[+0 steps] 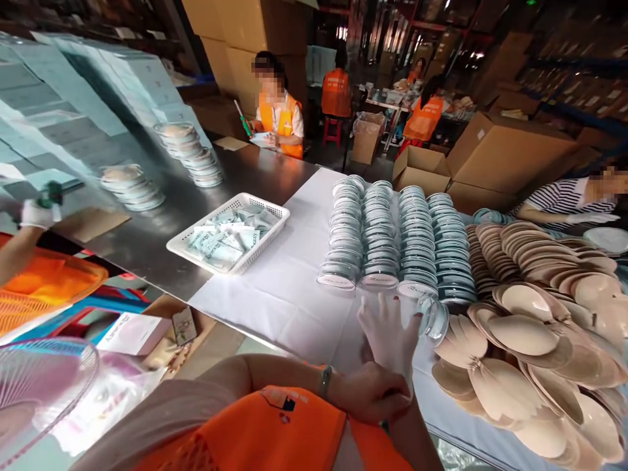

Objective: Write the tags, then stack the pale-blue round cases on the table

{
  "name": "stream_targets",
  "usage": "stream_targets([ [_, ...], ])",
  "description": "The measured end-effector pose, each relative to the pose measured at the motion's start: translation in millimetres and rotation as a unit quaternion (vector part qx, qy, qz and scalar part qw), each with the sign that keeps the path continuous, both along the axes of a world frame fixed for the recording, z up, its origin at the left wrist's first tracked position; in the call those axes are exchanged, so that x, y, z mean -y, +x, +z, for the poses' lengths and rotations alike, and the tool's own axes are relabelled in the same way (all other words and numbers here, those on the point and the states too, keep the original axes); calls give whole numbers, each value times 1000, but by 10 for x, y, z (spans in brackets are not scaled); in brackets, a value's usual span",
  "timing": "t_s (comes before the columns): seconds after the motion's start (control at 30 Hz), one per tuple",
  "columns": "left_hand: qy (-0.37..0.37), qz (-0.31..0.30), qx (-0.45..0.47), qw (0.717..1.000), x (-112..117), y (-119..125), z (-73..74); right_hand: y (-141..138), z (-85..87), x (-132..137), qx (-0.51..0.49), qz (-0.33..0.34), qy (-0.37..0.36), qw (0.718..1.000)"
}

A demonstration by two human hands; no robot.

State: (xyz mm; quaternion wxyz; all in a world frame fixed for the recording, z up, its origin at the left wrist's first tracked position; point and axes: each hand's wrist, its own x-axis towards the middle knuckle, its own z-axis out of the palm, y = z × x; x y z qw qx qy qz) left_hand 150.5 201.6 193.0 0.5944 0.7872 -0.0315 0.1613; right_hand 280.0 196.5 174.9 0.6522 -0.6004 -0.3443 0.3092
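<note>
My left hand, bare with a watch on the wrist, is closed on the cuff of a thin white glove. That glove covers my right hand, whose fingers are stretched and spread over the white-covered table. Just beyond its fingertips stand rows of stacked round clear cases. A single tilted clear case lies close to the right hand. To the right spreads a large heap of beige shell-shaped cups, some in leaning rows.
A white basket holds sachets. More stacked round cases and piled pale boxes stand at the left. A co-worker's gloved hand holds a green tool there. Other people in orange vests and cardboard boxes are behind the table.
</note>
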Motion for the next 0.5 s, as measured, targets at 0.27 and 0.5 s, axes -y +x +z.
stream_targets([
  [0.27,-141,182,-5,973,-494,20,-258,-62,539,-512,-353,21,239,904],
  [0.5,8,191,-61,980,-649,-57,-385,-223,599,-580,-345,46,136,927],
])
